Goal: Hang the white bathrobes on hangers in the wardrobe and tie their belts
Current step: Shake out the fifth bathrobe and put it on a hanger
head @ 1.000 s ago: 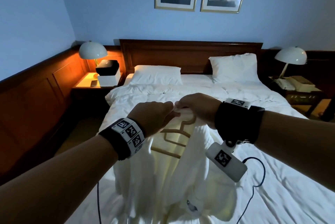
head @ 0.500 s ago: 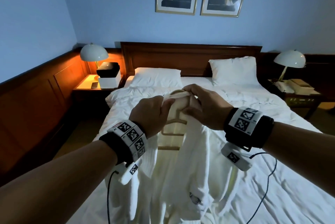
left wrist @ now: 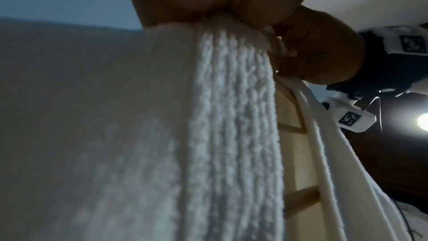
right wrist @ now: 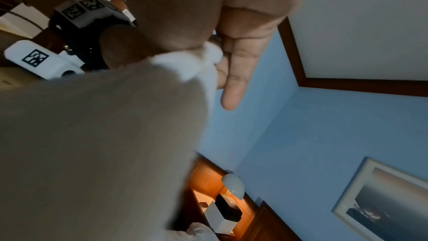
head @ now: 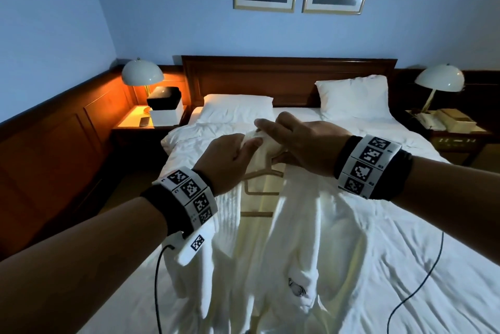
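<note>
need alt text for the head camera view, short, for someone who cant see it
Two hands hold a white bathrobe up by its collar on a wooden hanger over a white bed: the left hand pinches the collar, the right hand lies over the hanger top. Behind are a wooden headboard, two pillows and a lit bedside lamp.
</note>
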Demonstrator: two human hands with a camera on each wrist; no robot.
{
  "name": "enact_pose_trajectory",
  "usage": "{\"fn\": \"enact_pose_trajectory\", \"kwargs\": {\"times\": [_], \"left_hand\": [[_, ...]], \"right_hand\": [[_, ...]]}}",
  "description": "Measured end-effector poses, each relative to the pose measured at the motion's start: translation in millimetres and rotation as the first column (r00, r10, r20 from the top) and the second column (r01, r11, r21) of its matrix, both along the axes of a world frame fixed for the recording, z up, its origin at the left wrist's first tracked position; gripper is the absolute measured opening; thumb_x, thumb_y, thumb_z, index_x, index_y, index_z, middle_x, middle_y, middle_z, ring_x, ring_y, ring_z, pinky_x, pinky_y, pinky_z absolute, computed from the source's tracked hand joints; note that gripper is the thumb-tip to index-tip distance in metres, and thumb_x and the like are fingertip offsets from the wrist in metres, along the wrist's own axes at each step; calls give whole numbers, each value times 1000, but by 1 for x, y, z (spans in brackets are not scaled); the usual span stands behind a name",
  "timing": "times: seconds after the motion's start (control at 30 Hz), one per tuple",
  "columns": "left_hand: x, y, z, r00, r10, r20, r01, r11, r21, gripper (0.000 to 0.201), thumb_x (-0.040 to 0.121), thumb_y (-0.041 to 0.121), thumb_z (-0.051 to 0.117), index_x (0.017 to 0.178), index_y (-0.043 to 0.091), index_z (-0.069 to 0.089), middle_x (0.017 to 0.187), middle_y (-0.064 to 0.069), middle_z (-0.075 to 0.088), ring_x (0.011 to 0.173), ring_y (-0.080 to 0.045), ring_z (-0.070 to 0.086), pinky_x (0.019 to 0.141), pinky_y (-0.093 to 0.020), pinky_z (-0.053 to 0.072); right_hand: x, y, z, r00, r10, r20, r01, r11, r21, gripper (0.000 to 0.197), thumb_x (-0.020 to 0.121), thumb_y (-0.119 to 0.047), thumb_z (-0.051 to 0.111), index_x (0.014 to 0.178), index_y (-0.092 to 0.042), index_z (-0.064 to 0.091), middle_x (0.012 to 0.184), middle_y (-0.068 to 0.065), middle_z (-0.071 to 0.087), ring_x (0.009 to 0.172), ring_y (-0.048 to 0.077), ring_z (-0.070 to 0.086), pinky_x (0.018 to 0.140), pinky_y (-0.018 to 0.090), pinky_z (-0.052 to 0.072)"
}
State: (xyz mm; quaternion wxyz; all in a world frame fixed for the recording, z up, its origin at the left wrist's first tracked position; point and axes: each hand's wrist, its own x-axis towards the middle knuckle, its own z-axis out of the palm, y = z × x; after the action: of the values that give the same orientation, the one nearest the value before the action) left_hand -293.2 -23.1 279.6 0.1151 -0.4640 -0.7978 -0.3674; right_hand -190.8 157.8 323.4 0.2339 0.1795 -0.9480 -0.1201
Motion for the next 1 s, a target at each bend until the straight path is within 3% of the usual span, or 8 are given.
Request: {"fn": "enact_pose_trajectory", "kwargs": {"times": [0.13,0.27,0.33,0.47,0.63,0.77,0.83,1.0], "left_hand": [[-3,-3,2,998,-52,-41,43,981,-187,44,92,56,43,102,14,54,79,7,52,68,-5,50,62,-24,40],[-2,-10,-10,994,90,-69,-111,900,-422,99,57,64,80,127,17,28,97,9,45,84,-10,51,71,-24,42],[-4,-15,-20,989,128,-72,-147,865,-479,100,57,56,84,127,23,21,92,8,52,81,-13,55,70,-27,45],[-11,-17,-29,989,134,-60,-146,858,-492,70,81,39,69,129,18,22,101,-4,64,90,-23,64,76,-37,54],[-16,-15,-18,996,-13,-89,-34,860,-509,61,85,31,66,131,9,31,102,-8,65,94,-25,65,79,-35,52],[-13,-17,-17,988,-86,-126,-4,814,-581,93,63,60,78,128,14,30,98,0,63,87,-17,62,77,-31,53],[-12,-16,-20,981,-82,-174,-39,802,-596,106,56,81,66,131,16,28,101,0,63,88,-17,62,78,-32,54],[-16,-14,-24,975,-22,-222,-106,830,-548,82,78,78,44,135,21,31,103,-1,67,92,-20,65,80,-35,52]], "right_hand": [[-3,0,1,999,-39,38,38,999,38,75,82,-41,72,141,-8,41,101,10,56,54,26,62,44,34,52],[-6,0,2,997,-57,49,55,998,39,76,81,-44,72,139,-8,40,102,11,56,55,26,62,43,33,51],[-7,1,1,999,-48,21,47,998,50,76,77,-44,76,134,-5,45,100,12,58,56,26,63,43,30,48],[-11,-1,1,997,-57,51,52,995,84,75,77,-46,75,134,-5,46,114,11,54,79,28,64,60,38,57],[-14,-1,9,977,-86,194,56,986,156,68,88,-43,64,145,-19,35,121,7,47,98,25,57,75,35,51],[-15,3,8,964,-68,257,32,990,140,65,89,-40,64,144,-22,35,121,7,43,98,25,56,76,39,55],[-16,5,8,959,-36,281,-3,991,134,63,88,-39,65,142,-20,38,118,9,44,92,26,57,73,40,56],[-18,7,8,934,-26,356,14,999,38,57,92,-38,61,142,-23,38,121,5,38,73,15,45,69,29,44]]}}
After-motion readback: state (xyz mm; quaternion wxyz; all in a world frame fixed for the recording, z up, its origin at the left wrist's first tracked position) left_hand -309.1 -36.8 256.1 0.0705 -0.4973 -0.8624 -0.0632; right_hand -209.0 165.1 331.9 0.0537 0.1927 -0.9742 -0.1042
